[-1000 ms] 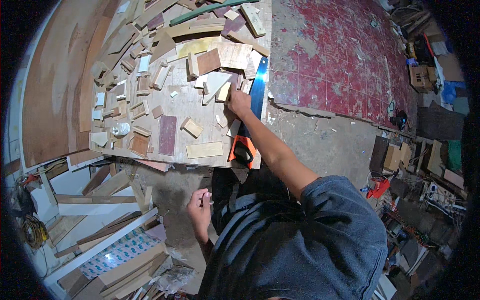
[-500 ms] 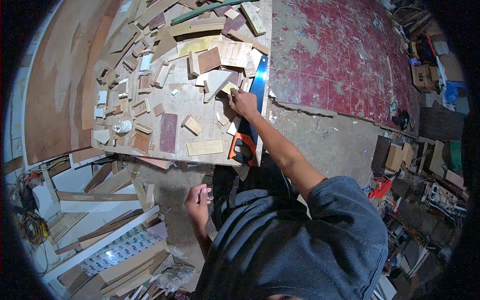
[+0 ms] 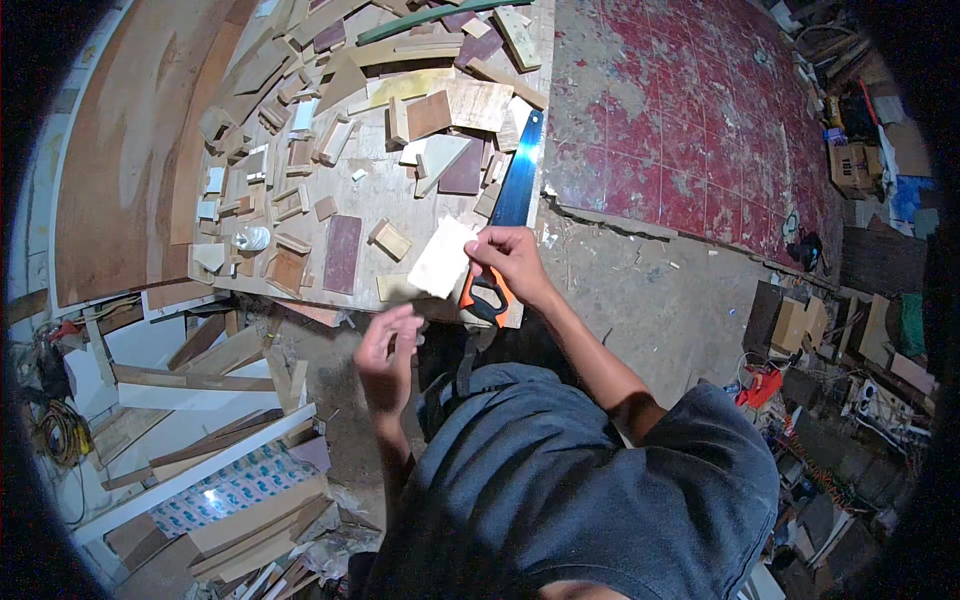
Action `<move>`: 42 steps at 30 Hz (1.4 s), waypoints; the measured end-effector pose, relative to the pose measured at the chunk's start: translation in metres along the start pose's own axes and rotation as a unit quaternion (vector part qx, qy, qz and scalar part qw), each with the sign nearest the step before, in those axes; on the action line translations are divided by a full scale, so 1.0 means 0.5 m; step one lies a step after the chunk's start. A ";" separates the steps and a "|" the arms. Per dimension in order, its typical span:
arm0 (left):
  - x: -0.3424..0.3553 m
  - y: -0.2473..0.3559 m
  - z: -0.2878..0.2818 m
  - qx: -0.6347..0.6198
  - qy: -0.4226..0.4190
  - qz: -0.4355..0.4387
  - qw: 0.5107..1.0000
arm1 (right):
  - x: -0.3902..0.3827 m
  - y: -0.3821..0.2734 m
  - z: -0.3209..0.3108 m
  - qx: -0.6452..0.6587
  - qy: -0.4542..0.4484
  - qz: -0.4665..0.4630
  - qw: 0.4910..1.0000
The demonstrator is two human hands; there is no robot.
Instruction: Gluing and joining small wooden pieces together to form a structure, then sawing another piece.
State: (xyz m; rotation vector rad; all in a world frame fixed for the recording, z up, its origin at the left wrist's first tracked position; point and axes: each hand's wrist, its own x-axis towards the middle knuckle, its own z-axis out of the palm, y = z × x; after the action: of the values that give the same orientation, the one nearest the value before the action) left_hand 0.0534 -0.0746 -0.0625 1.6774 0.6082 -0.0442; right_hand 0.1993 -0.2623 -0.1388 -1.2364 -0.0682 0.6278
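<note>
Whitish under the light, a rectangular wood offcut [image 3: 438, 260] is being pinched at its right edge by the right hand [image 3: 512, 257], over the near end of the workbench [image 3: 383, 192], left of the handsaw [image 3: 517, 188]. Nearer and left, the left hand [image 3: 385, 358] is being held half-curled; whether anything is being gripped there cannot be told.

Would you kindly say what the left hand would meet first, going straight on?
Probably the near table edge, or, if the left hand is higher, the pale board in the right hand; depth is unclear.
</note>
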 end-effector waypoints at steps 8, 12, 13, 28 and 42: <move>0.016 0.127 0.018 0.175 0.068 0.388 0.902 | -0.060 -0.133 0.038 -0.146 -0.146 -0.296 0.933; 0.026 0.142 -0.035 0.188 0.065 0.503 0.841 | -0.111 -0.188 0.056 -0.069 -0.153 -0.165 0.972; 0.029 0.149 -0.049 0.192 0.051 0.534 0.822 | -0.120 -0.188 0.070 -0.073 -0.148 -0.166 0.972; 0.026 0.119 -0.111 0.010 0.030 0.385 0.922 | -0.206 -0.180 0.185 -0.097 0.057 -0.159 0.981; 0.014 0.115 -0.082 -0.056 -0.175 0.215 0.959 | -0.219 -0.139 0.171 -0.150 0.047 -0.155 0.975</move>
State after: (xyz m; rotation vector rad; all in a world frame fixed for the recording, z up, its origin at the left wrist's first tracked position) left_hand 0.0707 -0.0382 -0.0042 1.6091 -0.0260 0.0077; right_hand 0.1045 -0.2541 -0.0162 -1.5087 -0.2806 0.2921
